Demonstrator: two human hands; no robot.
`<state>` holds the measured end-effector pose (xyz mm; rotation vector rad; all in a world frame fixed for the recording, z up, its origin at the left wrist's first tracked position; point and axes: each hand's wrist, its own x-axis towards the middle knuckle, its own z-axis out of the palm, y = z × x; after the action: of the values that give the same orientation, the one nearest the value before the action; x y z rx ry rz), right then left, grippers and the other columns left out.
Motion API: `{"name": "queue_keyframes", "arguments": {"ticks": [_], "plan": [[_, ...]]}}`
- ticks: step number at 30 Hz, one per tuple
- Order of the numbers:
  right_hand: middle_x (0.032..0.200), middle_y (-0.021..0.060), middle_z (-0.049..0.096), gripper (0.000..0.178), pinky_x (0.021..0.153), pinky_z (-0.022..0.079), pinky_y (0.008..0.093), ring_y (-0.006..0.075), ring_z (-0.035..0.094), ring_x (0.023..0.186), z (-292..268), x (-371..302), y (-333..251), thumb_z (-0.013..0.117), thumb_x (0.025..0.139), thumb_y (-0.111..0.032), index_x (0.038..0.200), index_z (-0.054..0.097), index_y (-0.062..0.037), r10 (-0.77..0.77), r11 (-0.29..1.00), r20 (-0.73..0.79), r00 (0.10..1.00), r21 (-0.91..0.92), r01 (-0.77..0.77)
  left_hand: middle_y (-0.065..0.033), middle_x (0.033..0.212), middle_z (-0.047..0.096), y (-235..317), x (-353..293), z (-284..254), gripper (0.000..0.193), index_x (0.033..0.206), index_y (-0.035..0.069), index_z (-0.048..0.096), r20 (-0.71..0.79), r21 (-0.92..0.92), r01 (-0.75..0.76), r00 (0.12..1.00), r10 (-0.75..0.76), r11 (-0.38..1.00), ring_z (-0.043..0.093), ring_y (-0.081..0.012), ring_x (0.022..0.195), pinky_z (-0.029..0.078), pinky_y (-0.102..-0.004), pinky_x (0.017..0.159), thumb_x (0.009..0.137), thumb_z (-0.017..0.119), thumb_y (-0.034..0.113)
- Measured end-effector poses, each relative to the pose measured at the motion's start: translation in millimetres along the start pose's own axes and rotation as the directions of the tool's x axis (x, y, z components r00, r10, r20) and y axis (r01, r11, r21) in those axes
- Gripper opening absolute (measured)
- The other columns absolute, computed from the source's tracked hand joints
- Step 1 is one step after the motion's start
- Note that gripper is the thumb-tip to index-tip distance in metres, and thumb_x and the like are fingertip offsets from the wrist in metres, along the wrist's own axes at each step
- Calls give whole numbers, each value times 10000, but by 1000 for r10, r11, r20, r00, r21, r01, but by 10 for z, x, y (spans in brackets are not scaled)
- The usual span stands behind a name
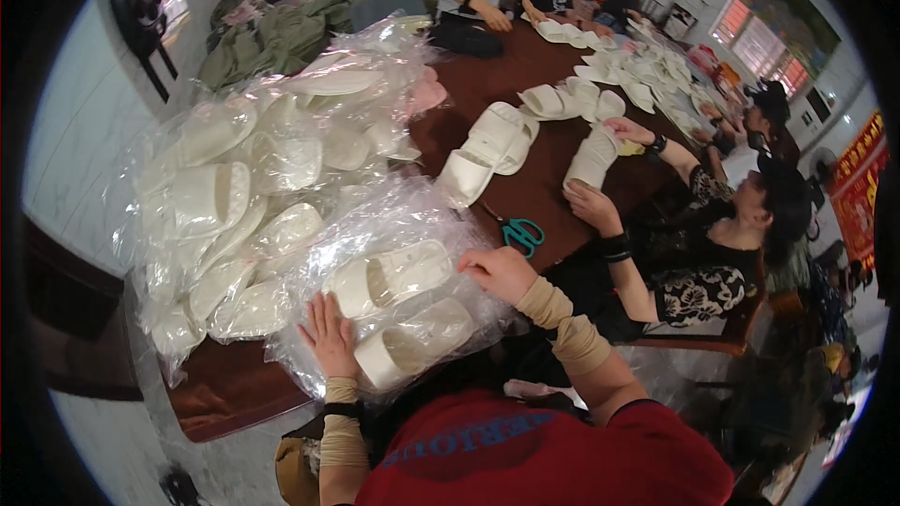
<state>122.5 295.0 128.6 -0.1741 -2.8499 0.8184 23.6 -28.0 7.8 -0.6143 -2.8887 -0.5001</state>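
A pair of white slide slippers (412, 274) lies side by side in front of me, soles down, inside or under clear plastic. The clear plastic bag (300, 356) spreads wide around them on the table. My left hand (330, 335) rests flat on the plastic at the slippers' left end, its fingers spread. At the other end, by the heel of the farther slipper, my right hand (502, 274) is closed, thumb and fingers pinched at the bag's edge. Beyond it lie teal-handled scissors (521, 234).
A high heap of bagged white slippers (211, 197) fills the table's left side. Unbagged slippers (492, 145) stand farther off on the brown table (553, 215). At my right a co-worker (694, 234) handles a white slipper (592, 159). More people sit or stand around the far end.
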Motion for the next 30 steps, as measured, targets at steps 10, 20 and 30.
{"name": "queue_keyframes", "arguments": {"ticks": [10,20,30], "plan": [[863,121,680,250,723,513,463,340,652,840,407,-145,32,655,790,-310,912,660,-92,33,967,271,962,-251,37,-46,1574,288,66,63,31,555,1501,154,337,-13,-83,-35,999,34,996,191,-245,1474,-16,-507,1182,1017,327,425],[788,131,641,265,692,474,478,338,629,794,321,-95,-179,621,836,-369,963,591,-138,45,991,258,965,-130,-11,-50,1569,301,-44,36,89,558,1499,125,331,-45,-173,-31,999,24,984,196,-254,1474,-17,-516,1180,992,443,330],[911,181,679,443,800,493,460,403,639,888,658,58,155,688,808,-349,1123,537,-76,361,921,107,927,115,-372,-55,1569,288,-11,-1,-5,596,1502,113,306,-64,-113,-19,998,11,993,196,-254,1471,2,-535,1179,984,440,375]]}}
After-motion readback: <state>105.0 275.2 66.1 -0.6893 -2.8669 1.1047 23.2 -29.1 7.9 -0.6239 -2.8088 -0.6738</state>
